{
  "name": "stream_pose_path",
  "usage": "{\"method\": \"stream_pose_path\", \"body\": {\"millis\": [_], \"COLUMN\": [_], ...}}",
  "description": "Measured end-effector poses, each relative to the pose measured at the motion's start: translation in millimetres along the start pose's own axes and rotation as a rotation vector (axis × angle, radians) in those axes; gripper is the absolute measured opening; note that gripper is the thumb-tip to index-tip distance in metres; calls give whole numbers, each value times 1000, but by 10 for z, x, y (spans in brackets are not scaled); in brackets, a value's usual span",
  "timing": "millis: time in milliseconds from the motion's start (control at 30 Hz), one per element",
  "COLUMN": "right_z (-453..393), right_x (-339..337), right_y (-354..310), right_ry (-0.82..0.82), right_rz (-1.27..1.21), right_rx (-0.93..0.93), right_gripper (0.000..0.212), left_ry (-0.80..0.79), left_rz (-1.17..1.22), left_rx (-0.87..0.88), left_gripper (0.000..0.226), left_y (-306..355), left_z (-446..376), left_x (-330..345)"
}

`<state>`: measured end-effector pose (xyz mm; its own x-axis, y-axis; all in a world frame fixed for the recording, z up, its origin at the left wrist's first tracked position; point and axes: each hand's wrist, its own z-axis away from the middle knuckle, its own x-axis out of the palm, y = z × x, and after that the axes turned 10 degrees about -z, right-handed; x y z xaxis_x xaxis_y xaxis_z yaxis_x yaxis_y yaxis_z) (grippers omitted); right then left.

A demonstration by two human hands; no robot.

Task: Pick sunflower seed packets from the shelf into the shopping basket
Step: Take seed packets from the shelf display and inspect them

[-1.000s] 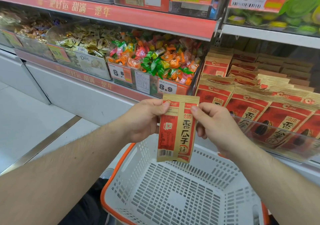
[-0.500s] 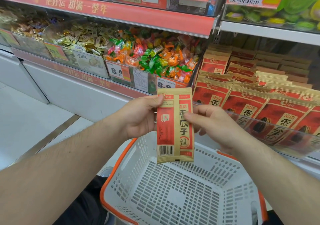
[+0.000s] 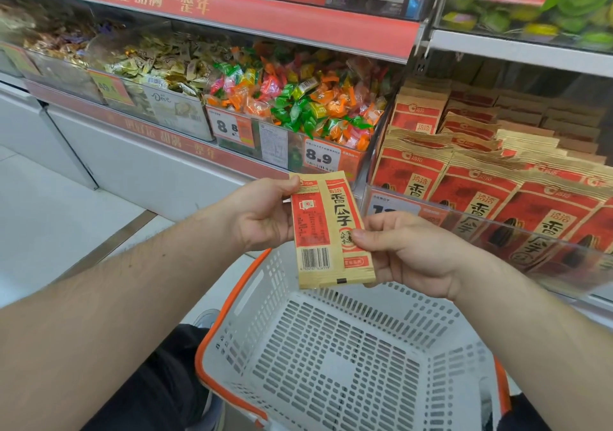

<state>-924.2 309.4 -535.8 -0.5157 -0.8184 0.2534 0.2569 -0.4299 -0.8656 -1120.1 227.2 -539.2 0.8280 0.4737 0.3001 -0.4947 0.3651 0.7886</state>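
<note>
I hold one red-and-tan sunflower seed packet [image 3: 326,228] upright, its back with the barcode facing me, above the far rim of the white shopping basket [image 3: 331,364]. My left hand [image 3: 262,216] pinches its upper left edge. My right hand [image 3: 408,251] pinches its right edge near the middle. The basket has an orange rim and holds nothing. Rows of the same packets [image 3: 497,191] stand on the shelf at the right, behind a clear plastic front.
Bins of wrapped candy [image 3: 298,105] with price tags fill the shelf to the left of the packets. A red shelf edge [image 3: 232,9] runs overhead. White cabinet fronts and pale floor lie at the left. My dark trousers and a shoe show beside the basket.
The packet has turned from tilted to nearly upright and sunk slightly toward the basket. My right hand slid from its top right corner down to mid-edge. The view shifted left.
</note>
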Motion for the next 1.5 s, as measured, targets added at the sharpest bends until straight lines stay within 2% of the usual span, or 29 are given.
{"method": "stream_pose_path", "body": {"millis": [100,200,267,367,467,567,667,833,900,1033,1267,1400,1500], "right_z": [9,21,12,13,44,61,65,57,32,10,6,-7,14], "right_x": [10,86,149,227,296,284,222,232,251,279,292,286,237], "right_y": [2,13,46,101,116,84,40,42,40,9,12,22,4], "right_ry": [18,121,243,425,408,336,381,400,384,317,269,269,295], "right_rz": [5,121,294,775,948,829,675,745,698,403,276,256,388], "right_rx": [-3,-44,-116,-260,-292,-328,-431,-479,-456,-404,-385,-404,-411], "right_gripper": [47,26,22,23,25,20,20,23,24,26,28,27,21], "left_ry": [6,41,49,-26,-47,-73,-174,-297,-362,-469,-528,-502,-376], "left_rz": [-23,-229,-418,-558,-549,-556,-639,-628,-587,-514,-512,-513,-450], "left_rx": [7,57,95,117,162,197,236,256,253,252,245,231,228], "left_gripper": [32,34,35,31,21,12,32,60,57,36,36,28,29], "left_y": [-4,-44,-88,-140,-171,-167,-178,-235,-239,-225,-229,-216,-173], "left_z": [14,11,28,84,73,58,76,65,51,65,26,23,49], "left_x": [17,35,50,93,111,96,111,125,108,124,115,94,69]}}
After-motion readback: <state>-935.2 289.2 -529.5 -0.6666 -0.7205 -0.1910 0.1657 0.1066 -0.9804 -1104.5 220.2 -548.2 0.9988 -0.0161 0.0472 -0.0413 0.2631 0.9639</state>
